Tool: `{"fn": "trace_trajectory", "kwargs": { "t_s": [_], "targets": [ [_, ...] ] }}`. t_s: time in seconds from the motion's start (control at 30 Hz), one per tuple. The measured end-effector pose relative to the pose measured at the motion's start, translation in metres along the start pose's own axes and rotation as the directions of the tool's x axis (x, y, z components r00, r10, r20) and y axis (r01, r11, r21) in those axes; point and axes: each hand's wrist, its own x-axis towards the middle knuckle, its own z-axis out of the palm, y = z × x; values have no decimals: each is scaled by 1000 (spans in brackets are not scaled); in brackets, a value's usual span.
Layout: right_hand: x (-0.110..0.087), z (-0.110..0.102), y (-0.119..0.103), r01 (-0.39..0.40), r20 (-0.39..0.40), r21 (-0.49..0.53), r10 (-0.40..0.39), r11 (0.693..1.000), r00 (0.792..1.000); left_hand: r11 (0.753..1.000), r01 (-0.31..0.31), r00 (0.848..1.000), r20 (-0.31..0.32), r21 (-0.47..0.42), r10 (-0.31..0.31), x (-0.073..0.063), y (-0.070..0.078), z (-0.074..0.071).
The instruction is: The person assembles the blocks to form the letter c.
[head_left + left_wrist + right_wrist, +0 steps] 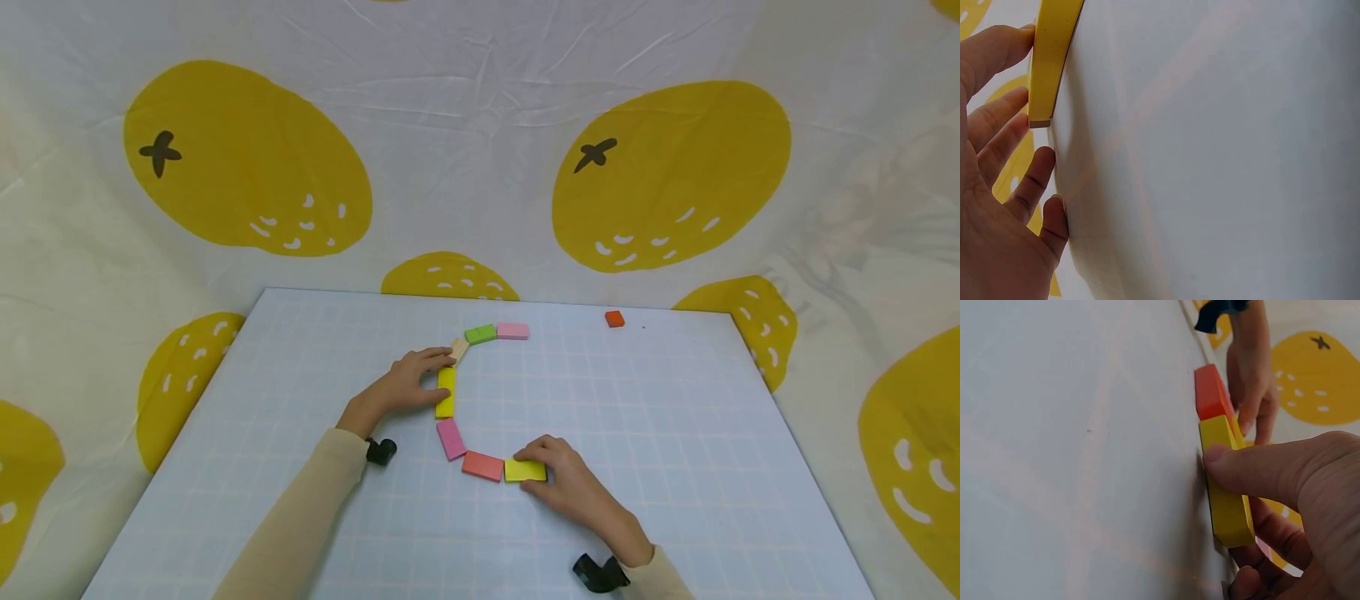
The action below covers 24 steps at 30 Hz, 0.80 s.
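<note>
An open curve of flat coloured blocks lies on the table. My right hand (566, 479) pinches the yellow block (525, 471) at its near end, thumb on the near side and fingers on the far side. That block abuts a red block (482, 466), and both show in the right wrist view. My left hand (408, 379) rests at the curve's left side. Its thumb touches another yellow block (446, 404), and its slightly bent fingers reach a plain wooden block (459, 350), partly hidden. In the left wrist view the left fingers (1007, 47) are spread beside the yellow block (1054, 56).
A pink block (451, 439) links the left yellow block and the red one. At the far end are a green block (481, 334) and a light pink block (513, 332). A small orange-red block (615, 318) sits apart near the table's (637, 400) back edge.
</note>
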Motion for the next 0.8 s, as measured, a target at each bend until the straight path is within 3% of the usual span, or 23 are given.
{"fn": "trace_trajectory", "kwargs": {
  "t_s": [0.8],
  "targets": [
    [-1, 2, 3, 5, -14, 22, -5, 1000, 1000, 1000, -9, 1000, -5, 12, 9, 1, -1, 0]
  ]
}}
